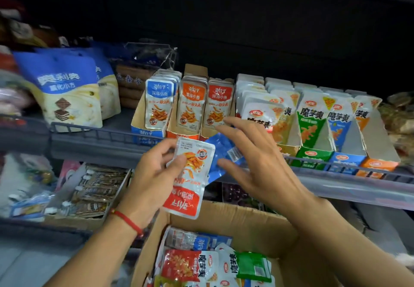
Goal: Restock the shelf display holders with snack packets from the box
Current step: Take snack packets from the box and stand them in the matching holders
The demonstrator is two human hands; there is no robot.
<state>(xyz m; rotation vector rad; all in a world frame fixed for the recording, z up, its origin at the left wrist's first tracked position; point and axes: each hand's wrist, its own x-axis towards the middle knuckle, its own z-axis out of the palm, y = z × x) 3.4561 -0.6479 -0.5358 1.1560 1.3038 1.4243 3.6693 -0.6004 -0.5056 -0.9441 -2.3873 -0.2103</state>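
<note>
My left hand [154, 174] pinches a red and white fish snack packet [190, 188], held upside down in front of the shelf. A blue packet [220, 152] sits behind it, touched by the spread fingers of my right hand [257, 159]; whether those fingers hold it I cannot tell. On the shelf stand three cardboard display holders: a blue one [145, 133] and two orange ones [181, 133], each full of upright packets. Below, the open cardboard box [246, 226] holds several loose snack packets [190, 264].
Right of the fish holders stand konjac snack holders [313, 154] in green, blue and orange. Large blue wafer bags [67, 89] occupy the shelf's left. A grey wire rail [100, 136] runs along the shelf front. The lower shelf holds dark packets [94, 197].
</note>
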